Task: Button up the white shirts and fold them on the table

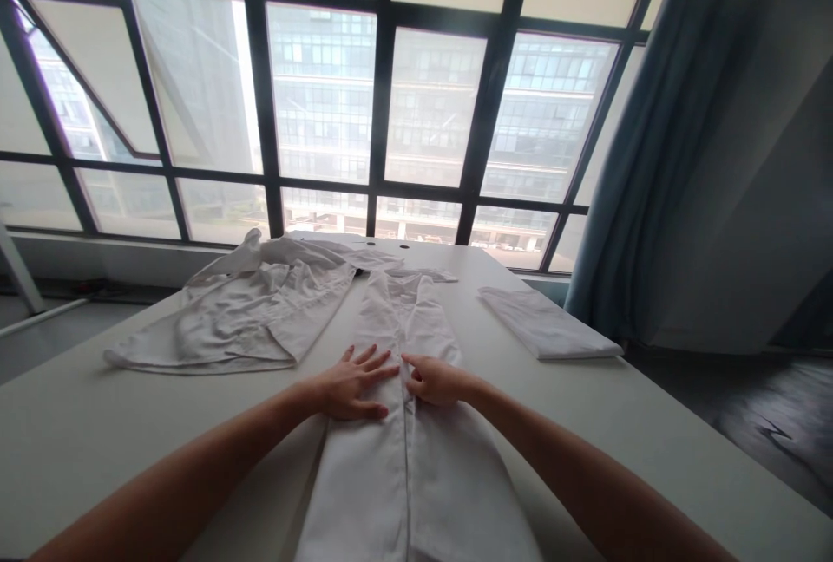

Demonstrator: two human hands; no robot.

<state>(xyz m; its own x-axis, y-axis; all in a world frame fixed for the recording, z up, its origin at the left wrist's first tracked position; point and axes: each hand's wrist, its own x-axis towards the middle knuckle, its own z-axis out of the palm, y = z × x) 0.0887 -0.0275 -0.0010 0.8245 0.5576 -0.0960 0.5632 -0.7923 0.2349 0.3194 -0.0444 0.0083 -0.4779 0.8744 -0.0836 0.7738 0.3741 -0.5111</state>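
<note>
A long white garment (364, 484), with the look of a coat or shirt, lies lengthwise on the table before me. Its two side panels meet along a seam-like line down the middle. My left hand (355, 384) rests flat on the left panel with its fingers spread. Close beside it, my right hand (437, 380) is on the right panel at the middle edge. Its index finger reaches along that edge while the other fingers curl in against the cloth. What lies under the curled fingers is partly hidden.
A crumpled white garment (260, 310) spreads over the left of the white table (586, 449). A neatly folded white cloth (553, 326) lies near the right edge. Windows (325, 102) line the far side, and a blue-grey curtain (644, 163) hangs at right.
</note>
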